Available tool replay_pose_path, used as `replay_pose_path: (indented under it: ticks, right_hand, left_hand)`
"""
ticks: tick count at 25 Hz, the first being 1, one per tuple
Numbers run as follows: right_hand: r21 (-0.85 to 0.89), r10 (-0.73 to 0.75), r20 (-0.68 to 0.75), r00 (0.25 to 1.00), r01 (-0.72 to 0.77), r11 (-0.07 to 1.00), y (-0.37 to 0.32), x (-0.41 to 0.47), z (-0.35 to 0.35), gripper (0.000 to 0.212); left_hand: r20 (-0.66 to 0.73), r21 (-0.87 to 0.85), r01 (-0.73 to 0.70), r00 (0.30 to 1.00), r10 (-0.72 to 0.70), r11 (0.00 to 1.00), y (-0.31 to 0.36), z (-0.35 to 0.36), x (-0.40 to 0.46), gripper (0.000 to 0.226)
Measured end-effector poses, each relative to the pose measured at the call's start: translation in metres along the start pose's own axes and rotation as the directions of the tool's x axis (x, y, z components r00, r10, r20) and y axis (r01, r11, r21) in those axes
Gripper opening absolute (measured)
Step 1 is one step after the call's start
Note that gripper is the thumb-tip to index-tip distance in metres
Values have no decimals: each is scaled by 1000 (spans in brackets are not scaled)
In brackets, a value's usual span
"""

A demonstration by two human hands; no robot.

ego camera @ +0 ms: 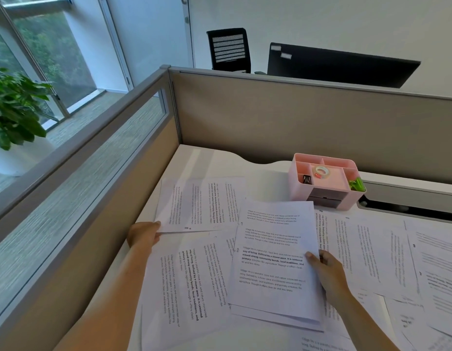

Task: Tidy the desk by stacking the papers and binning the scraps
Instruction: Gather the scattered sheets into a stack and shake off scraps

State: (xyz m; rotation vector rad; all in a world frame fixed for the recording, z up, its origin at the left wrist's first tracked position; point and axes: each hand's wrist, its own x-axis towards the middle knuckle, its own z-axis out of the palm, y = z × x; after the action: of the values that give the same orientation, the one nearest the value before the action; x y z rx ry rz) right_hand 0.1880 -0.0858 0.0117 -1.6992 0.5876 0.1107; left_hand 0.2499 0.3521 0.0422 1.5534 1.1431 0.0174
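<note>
The left hand point(143, 235) has its grip clamped on the near left corner of a printed sheet point(199, 203), thumb on top and fingers curled beneath the edge, so that corner lifts slightly off the white worktop point(199, 158). The right hand point(326, 271) has its grip clamped on the right edge of a small stack of papers point(273, 262), thumb pressed on the top page, the other fingers hidden behind it.

Between the two hands, just right of the left grip and partly under the stack, lies another printed page point(187, 279), turned sideways. To the right of the right grip, more loose pages point(387, 252) overlap one another across the worktop out to the frame edge.

Beyond the right grip, near the partition point(295, 117), stands a pink desk organiser point(326, 181) holding a roll of tape point(322, 171) and green clips point(356, 184). Past the partition are a black chair point(228, 49) and a dark monitor point(338, 64); far left of the left grip stands a potted plant point(14, 107).
</note>
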Motion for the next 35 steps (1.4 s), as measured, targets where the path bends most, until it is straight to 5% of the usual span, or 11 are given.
replay_pose_path:
  ticks: [3,6,12,14,16,18,20,23,25,30,35]
  right_hand:
    - [-1,4,-1,1000,-4,1000,1,1,0,18]
    - [3,4,-1,1000,-4,1000,1,2,0,16]
    - [3,-24,-4,1000,24,1000,2,0,0,21]
    - [-1,-34,-8,999,34,999,3,0,0,23]
    - [3,-33,-1,999,33,999,2,0,0,23]
    - [19,-29,9,1000,29,999,2,-1,0,18]
    - [27,-35,15,999,35,999,2,-2,-1,13]
    - [13,-31,5,999,31,999,1,-2,-1,14]
    - [18,-29,3,1000,29,999,0,-2,-1,16]
    - [23,-29,19,999,29,999,0,-2,-1,16]
    - [51,-17,12,1000,17,999,0,-2,-3,20]
  left_hand:
    - [85,-239,57,996,-38,969,-3,2,-8,15]
    - [199,-530,196,975,-104,825,-3,12,-20,25]
    - [350,-363,244,930,-111,899,-3,49,-38,19]
    - [223,-288,116,974,-52,951,2,56,-44,15]
    - [62,-36,-216,974,218,976,14,59,-54,11]
    - [-4,94,-522,852,524,848,33,57,-69,16]
    - [-59,49,-712,698,714,700,59,52,-86,14]
    - [-122,-120,-837,546,829,534,96,39,-102,12]
    - [-97,-224,-832,538,838,508,116,28,-109,7]
    - [263,-466,-529,683,682,709,136,29,-111,18]
    - [543,-135,-284,780,311,949,83,82,-101,21]
